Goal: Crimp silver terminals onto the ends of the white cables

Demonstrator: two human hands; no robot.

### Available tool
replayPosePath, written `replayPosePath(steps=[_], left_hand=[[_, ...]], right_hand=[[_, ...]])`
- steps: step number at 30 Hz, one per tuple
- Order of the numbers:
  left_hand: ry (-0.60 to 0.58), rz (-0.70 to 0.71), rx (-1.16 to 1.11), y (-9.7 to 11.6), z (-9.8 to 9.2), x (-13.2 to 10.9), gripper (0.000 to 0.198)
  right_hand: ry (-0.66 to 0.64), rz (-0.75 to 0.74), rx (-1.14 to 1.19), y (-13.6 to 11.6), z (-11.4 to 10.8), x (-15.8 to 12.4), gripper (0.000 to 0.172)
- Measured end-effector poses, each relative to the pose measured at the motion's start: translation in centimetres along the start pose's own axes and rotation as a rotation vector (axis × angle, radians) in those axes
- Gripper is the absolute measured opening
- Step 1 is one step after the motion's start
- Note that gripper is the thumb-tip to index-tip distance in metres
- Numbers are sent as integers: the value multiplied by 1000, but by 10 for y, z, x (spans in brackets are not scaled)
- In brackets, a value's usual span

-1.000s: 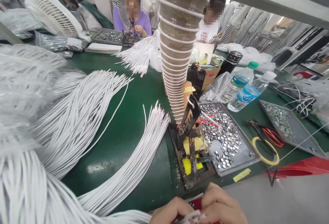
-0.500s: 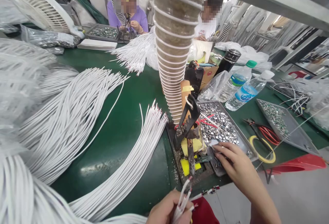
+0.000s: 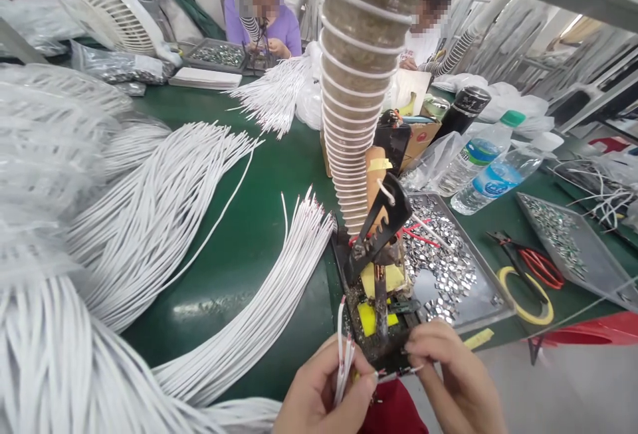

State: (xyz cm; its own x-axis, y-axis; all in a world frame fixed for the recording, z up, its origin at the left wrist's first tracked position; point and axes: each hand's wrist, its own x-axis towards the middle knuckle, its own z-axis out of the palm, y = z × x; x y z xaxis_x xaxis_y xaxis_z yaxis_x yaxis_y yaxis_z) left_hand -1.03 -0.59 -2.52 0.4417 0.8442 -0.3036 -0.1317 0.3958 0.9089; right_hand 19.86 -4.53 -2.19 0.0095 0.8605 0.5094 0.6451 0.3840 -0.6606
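My left hand [image 3: 319,397] is closed round a few white cables [image 3: 341,354] that stick up from its fingers, their stripped ends showing red. My right hand [image 3: 448,377] pinches the tip of one cable [image 3: 396,374] between thumb and fingers, close to the left hand. Both hands are at the table's near edge, just in front of a black hand press [image 3: 376,254] with a raised lever. Right of the press lies a grey tray [image 3: 491,294] of small shiny metal pieces.
White cable bundles [image 3: 149,221] fan across the green table [image 3: 249,234] on the left. A tall stack of paper cups [image 3: 366,75] rises behind the press. Water bottles [image 3: 498,175], red-handled pliers [image 3: 531,264], a yellow tape ring and a second tray lie right. Two people work at the far side.
My right hand has left the tray of metal pieces and come back to the cable tip at the left hand. The left hand has risen slightly with its cables.
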Motion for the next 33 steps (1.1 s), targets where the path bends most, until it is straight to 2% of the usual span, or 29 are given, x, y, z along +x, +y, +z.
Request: replayPosePath(steps=[5,9,13,15,20,24,33], left_hand=[[-19,-33,-121,10,4,2,46],[-35,-47,-165,9,7,2,46],[15,-33,-174,8,10,2,47],[32,-34,-172,9,11,3,42],[61,-44,-125,8,10,3,23],[62,-28,-123,5,11,5,22],[92,-9,-189,16,14,6,21]], right_hand=[[-73,-42,53,-2,10,-9,28],[-83,-101,1,-2,9,-6,23],[-79,-128,-28,-3,7,-4,23],[-79,-129,-78,-4,6,-6,24],[39,-105,-145,-5,9,-13,21],[59,-173,-204,-4,13,-12,22],[162,-133,-266,-10,22,-9,19]])
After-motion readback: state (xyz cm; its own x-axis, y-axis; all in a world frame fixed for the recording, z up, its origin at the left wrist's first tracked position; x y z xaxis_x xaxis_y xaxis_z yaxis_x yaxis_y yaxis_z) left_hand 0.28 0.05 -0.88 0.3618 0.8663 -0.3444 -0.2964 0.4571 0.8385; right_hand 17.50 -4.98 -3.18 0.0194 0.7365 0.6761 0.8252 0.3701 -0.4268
